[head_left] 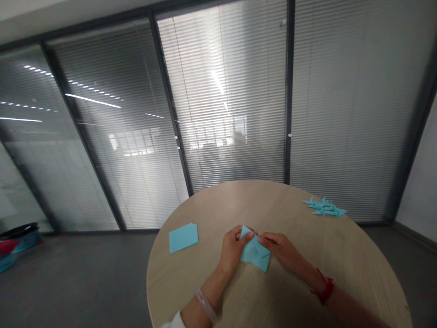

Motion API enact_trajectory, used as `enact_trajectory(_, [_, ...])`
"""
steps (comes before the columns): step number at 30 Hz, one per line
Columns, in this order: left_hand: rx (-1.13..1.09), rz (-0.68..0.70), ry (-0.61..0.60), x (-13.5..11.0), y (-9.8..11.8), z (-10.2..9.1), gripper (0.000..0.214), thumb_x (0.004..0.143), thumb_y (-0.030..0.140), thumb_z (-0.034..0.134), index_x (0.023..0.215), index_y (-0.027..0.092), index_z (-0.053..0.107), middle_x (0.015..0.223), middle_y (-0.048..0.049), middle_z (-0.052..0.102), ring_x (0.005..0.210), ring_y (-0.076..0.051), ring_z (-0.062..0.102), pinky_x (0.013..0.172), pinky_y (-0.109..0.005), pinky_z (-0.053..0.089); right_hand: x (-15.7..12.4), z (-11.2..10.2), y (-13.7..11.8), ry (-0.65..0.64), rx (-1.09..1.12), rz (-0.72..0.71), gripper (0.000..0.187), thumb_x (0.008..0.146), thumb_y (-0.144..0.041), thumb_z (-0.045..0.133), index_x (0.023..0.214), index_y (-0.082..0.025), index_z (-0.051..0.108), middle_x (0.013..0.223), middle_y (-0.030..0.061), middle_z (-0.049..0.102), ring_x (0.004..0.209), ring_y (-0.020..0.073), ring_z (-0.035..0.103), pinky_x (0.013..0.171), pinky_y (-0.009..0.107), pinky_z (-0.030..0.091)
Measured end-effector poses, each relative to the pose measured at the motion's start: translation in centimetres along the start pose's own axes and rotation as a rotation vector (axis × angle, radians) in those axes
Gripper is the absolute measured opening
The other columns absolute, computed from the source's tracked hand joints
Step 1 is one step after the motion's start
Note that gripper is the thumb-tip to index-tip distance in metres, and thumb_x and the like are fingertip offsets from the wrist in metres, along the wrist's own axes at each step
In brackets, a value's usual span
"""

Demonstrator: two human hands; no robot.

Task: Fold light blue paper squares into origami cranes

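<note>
left hand (233, 249), right hand (282, 250) — fingers pinched shut on a folded blue paper (255, 255), round wooden table (218, 205) beneath

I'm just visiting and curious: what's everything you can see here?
Round table: one, pale wood, lower middle.
Paper stack: one, light blue, on the table, left of the hands.
Folded paper: one, light blue, between the hands.
Paper birds: several, exact count unclear, light blue, piled on the table's far right.
Bags: a small heap, red and blue, on the floor at left.
Blinds: grey-white, along the glass wall behind.
Left hand: one, pinching the paper, clear bangle on the wrist.
Right hand: one, pinching the paper, red band on the wrist.
</note>
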State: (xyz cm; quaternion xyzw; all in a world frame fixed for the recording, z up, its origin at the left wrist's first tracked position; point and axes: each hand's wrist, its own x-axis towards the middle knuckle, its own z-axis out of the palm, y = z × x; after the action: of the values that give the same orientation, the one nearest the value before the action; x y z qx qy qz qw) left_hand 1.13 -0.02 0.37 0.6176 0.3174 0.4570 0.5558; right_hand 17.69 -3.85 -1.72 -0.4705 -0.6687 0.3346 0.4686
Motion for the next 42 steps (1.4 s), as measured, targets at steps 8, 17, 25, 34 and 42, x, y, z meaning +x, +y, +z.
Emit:
enact_trajectory(8, [0.142,-0.005,0.077,0.1,-0.56,-0.06,0.04,0.066,0.052,0.069,0.072,0.012,0.068,0.061,-0.0021,0.061,0.053,-0.012,0.051,0.049,-0.022,0.036,0.04,0.24,0.02,0.019,-0.062,0.02,0.042,0.083,-0.051,0.048,0.065,-0.015,0.059,0.058,-0.0021,0.045,0.056,0.0125,0.043,0.054,0.024,0.032])
enact_trajectory(17, [0.19,-0.023,0.118,0.03,-0.46,0.1,0.043,0.065,0.056,0.066,0.062,0.013,0.061,0.051,0.0033,0.049,0.046,-0.008,0.038,0.043,-0.02,0.027,0.01,0.3,-0.05,0.013,-0.085,0.034,0.04,0.083,-0.049,0.049,0.067,-0.014,0.062,0.059,-0.0008,0.049,0.056,0.013,0.044,0.054,0.024,0.032])
enact_trajectory(25, [0.23,-0.011,0.133,0.03,-0.27,0.11,0.043,0.067,0.056,0.065,0.062,0.013,0.062,0.053,0.002,0.052,0.047,-0.009,0.04,0.044,-0.02,0.028,0.04,0.3,-0.04,-0.005,-0.096,0.036,0.039,0.082,-0.048,0.05,0.066,-0.014,0.061,0.058,-0.001,0.049,0.057,0.0129,0.044,0.053,0.024,0.03])
enact_trajectory(34, [0.18,-0.034,0.194,0.22,0.08,-0.08,0.045,0.064,0.057,0.067,0.066,0.012,0.066,0.052,0.0013,0.054,0.046,-0.009,0.042,0.045,-0.02,0.029,0.07,0.18,-0.11,-0.022,-0.133,0.053,0.039,0.082,-0.048,0.049,0.064,-0.015,0.059,0.057,-0.0019,0.045,0.055,0.0121,0.041,0.052,0.023,0.028])
enact_trajectory(42, [0.114,-0.042,0.156,0.29,-0.39,-0.21,0.041,0.067,0.052,0.067,0.071,0.012,0.068,0.058,-0.0036,0.064,0.049,-0.012,0.052,0.049,-0.022,0.036,-0.1,0.16,-0.44,-0.014,-0.167,0.058,0.039,0.082,-0.047,0.05,0.065,-0.014,0.062,0.058,-0.0016,0.049,0.056,0.0126,0.045,0.053,0.023,0.029])
